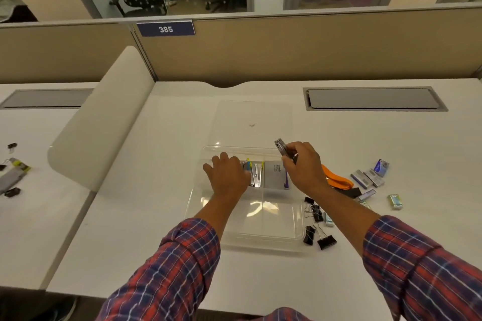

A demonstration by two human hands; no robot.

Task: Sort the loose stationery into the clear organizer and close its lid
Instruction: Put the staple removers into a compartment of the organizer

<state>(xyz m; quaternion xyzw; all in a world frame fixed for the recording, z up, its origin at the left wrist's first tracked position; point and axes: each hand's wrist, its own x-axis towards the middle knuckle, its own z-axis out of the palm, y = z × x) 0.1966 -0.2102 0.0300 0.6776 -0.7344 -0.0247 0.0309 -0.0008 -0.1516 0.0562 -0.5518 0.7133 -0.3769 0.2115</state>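
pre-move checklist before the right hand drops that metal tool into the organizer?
1. Right hand grips the metal tool: ok.
2. Organizer lid open, lying flat behind it: ok.
3. Left hand steadies the organizer: cannot tell, it rests over the far left compartment, contact unclear.
4. Free compartment available: ok, the near compartments look empty.
5. Grey box sits in the far right compartment under the tool: not ok if that is the target.
6. Binder clips still loose on the desk: not ok.
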